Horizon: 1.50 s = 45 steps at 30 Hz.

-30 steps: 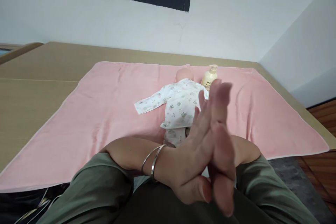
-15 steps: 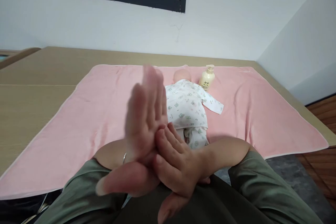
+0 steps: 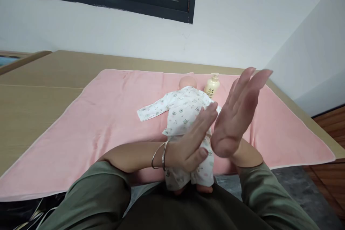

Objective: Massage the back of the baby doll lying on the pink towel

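Note:
A baby doll (image 3: pixel 183 113) in a white patterned top and trousers lies on a pink blanket (image 3: pixel 121 104), its head toward the wall and its feet at my body. Above the doll's lower half, my left hand (image 3: pixel 190 143) has its fingers extended and wears two thin bangles at the wrist. My right hand (image 3: pixel 235 115) is raised just to the right, palm turned left, fingers stretched upward, holding nothing. The two hands look slightly apart. Beside the doll's head stands a cream pump bottle (image 3: pixel 212 85), its lower part hidden behind the doll's shoulder.
The blanket covers much of a wooden table (image 3: pixel 35 75). Behind it rises a white wall (image 3: pixel 229 36) with a dark-framed window (image 3: pixel 185 3). Dark items and cables (image 3: pixel 35 215) are below the table's edge at the lower left.
My hands were pressed together left of the doll; now they have parted, my right hand rising to the right. The doll's left-side sleeve and its legs have come into view.

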Each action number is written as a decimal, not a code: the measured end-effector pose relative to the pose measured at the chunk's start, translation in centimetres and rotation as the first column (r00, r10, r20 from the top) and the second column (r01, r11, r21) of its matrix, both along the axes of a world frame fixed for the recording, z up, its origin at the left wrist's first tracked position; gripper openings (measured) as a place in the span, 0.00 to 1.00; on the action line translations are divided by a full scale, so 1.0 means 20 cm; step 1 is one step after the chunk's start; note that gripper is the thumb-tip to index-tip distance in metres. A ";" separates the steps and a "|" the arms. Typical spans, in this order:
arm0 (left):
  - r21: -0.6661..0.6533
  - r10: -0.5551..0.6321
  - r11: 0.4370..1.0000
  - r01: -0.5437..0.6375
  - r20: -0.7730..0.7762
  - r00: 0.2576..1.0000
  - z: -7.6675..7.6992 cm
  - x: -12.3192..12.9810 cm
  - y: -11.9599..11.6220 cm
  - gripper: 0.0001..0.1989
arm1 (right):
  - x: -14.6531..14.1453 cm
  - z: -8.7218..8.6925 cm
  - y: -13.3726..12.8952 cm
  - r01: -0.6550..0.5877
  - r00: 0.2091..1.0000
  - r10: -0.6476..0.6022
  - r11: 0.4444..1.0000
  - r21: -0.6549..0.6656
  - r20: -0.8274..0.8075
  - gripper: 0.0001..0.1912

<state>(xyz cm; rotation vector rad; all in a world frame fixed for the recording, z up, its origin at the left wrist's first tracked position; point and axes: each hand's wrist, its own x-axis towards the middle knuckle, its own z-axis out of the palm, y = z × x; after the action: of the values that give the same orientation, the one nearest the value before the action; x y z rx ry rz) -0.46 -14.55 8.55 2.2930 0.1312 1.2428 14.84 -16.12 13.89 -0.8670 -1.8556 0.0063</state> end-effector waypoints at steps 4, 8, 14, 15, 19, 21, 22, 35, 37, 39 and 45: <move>-0.063 0.229 0.971 -0.231 -0.026 0.973 -0.03 -0.02 0.20 0.33 | 0.03 0.04 0.14 0.033 0.999 -0.030 0.976 0.217 -0.015 0.33; -0.319 0.530 0.791 -0.523 -0.071 0.845 -0.16 -0.05 0.49 0.37 | 0.04 0.00 0.31 0.094 0.984 -0.066 0.981 -0.170 0.165 0.33; -0.497 0.663 0.567 -0.656 -0.197 0.722 -0.31 -0.06 0.71 0.24 | -0.07 -0.24 0.56 0.287 0.905 -0.060 0.815 -0.504 0.420 0.27; -0.507 0.664 0.559 -0.656 -0.200 0.721 -0.32 -0.06 0.72 0.22 | -0.08 -0.28 0.59 0.291 0.887 -0.038 0.820 -0.493 0.461 0.27; -0.513 0.665 0.555 -0.655 -0.199 0.720 -0.36 -0.05 0.72 0.18 | -0.08 -0.39 0.67 0.230 0.837 0.068 0.856 -0.462 0.543 0.27; -0.508 0.672 0.554 -0.660 -0.196 0.714 -0.37 -0.05 0.71 0.18 | -0.06 -0.39 0.69 0.252 0.839 0.060 0.838 -0.484 0.541 0.28; -0.506 0.675 0.551 -0.664 -0.197 0.711 -0.37 -0.05 0.70 0.18 | -0.05 -0.39 0.70 0.290 0.842 0.032 0.815 -0.501 0.538 0.29; -0.538 0.674 0.535 -0.651 -0.192 0.713 -0.35 -0.04 0.69 0.17 | -0.06 -0.35 0.64 0.327 0.771 0.078 0.803 -0.498 0.632 0.31; -0.530 0.675 0.542 -0.653 -0.188 0.713 -0.36 -0.04 0.69 0.18 | -0.04 -0.35 0.66 0.416 0.784 -0.010 0.750 -0.514 0.620 0.32; -0.526 0.675 0.546 -0.652 -0.185 0.715 -0.36 -0.04 0.69 0.18 | -0.05 -0.34 0.65 0.517 0.758 -0.094 0.691 -0.506 0.646 0.33; -0.506 0.679 0.558 -0.658 -0.178 0.712 -0.38 -0.04 0.70 0.18 | -0.16 -0.37 0.53 0.435 0.687 -0.002 0.802 -0.409 0.727 0.31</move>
<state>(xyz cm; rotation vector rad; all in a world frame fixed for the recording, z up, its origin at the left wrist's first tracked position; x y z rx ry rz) -1.28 -0.56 0.90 1.7249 1.2960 1.3491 11.64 -5.50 6.52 -1.7061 -2.4952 0.0744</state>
